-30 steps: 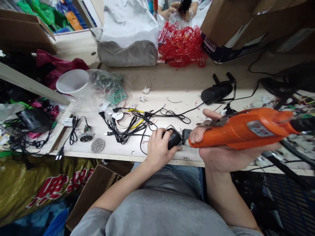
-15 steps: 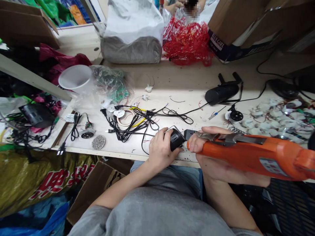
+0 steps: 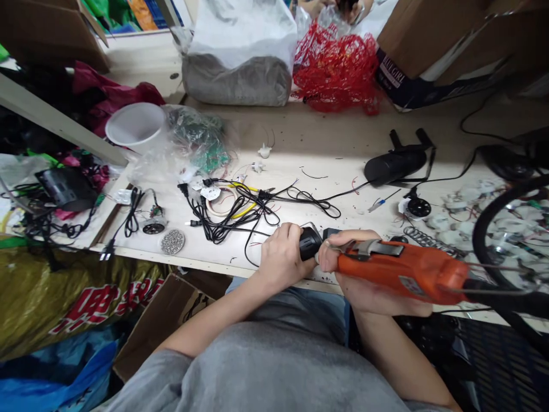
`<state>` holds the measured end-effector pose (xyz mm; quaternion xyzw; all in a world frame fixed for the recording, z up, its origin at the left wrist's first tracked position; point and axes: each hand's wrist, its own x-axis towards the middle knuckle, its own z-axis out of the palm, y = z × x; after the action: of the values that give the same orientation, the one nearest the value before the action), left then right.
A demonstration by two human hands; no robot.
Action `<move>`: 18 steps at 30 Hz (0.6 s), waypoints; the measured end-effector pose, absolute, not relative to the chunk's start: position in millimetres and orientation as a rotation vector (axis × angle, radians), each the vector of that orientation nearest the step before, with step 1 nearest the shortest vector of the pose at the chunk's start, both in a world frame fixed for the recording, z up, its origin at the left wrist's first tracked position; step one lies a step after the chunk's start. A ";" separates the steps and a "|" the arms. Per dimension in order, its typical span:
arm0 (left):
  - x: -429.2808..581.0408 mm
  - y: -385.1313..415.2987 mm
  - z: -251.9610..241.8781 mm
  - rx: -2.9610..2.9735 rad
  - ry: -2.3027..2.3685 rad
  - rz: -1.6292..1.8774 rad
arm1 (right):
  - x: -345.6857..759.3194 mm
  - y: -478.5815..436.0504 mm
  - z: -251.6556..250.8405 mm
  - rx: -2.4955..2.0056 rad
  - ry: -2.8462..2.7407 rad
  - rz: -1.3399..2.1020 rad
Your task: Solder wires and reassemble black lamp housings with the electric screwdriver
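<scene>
My left hand (image 3: pixel 281 254) is closed round a black cylindrical housing (image 3: pixel 309 243) near the front edge of the table. An orange electric screwdriver (image 3: pixel 398 269) lies almost level in my right hand (image 3: pixel 360 274), its front end pointing left at the housing. My right fingers wrap its nose, so the tip is hidden and I cannot tell whether it touches. Just behind, a small dark block (image 3: pixel 331 233) shows in part. A black cord (image 3: pixel 247 252) runs from the housing's left side toward a tangle of black cables (image 3: pixel 218 226).
Left of my hands are a dish of small metal pieces (image 3: pixel 172 242) and a white tub (image 3: pixel 136 127). A black lamp-like unit (image 3: pixel 394 166) lies at the back right, near a heap of white parts (image 3: pixel 472 212). Red netting (image 3: pixel 334 68) and a cardboard box (image 3: pixel 433 40) stand behind.
The orange screwdriver has swung so that its rear end sits farther left and its black cable shows. My left hand still holds the housing. The view has shifted slightly.
</scene>
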<state>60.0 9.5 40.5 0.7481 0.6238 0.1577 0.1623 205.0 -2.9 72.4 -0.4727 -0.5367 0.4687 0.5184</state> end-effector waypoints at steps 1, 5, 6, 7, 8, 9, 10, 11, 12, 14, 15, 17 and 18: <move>59.9 10.0 40.6 2.122 1.793 0.425 | 205.7 -3.7 72.6 -1.110 -1.275 1.131; 60.3 11.1 43.0 2.094 1.806 0.316 | 207.1 -6.4 72.0 -0.929 -1.266 1.181; 60.5 11.1 43.7 2.095 1.802 0.301 | 206.4 -6.2 71.6 -0.870 -1.246 1.186; 60.7 10.9 44.2 2.095 1.801 0.288 | 205.4 -5.6 71.0 -0.817 -1.214 1.185; 61.0 10.6 44.6 2.092 1.801 0.276 | 204.1 -4.7 70.5 -0.778 -1.181 1.183; 61.3 10.2 44.8 2.089 1.804 0.265 | 202.7 -3.6 70.1 -0.756 -1.158 1.185; 61.6 9.7 44.8 2.083 1.811 0.257 | 201.5 -2.6 70.0 -0.749 -1.146 1.189; 62.0 9.1 44.7 2.079 1.821 0.256 | 200.7 -1.6 70.5 -0.752 -1.146 1.199; 62.5 8.5 44.5 2.076 1.832 0.260 | 200.6 -0.9 71.9 -0.761 -1.149 1.213; 63.2 7.3 44.0 2.071 1.854 0.278 | 202.5 0.1 78.1 -0.750 -1.147 1.235; 63.4 6.9 43.7 2.068 1.861 0.290 | 204.4 0.6 83.1 -0.725 -1.142 1.239; 63.6 6.4 43.0 2.065 1.865 0.324 | 209.2 1.9 95.6 -0.680 -1.123 1.250; 63.5 6.4 42.6 2.065 1.862 0.347 | 211.3 3.3 102.0 -0.674 -1.106 1.267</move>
<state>63.5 6.4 42.6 0.7263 0.6550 0.1221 0.1691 211.3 3.3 102.0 -0.2925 -0.4805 0.5505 0.6169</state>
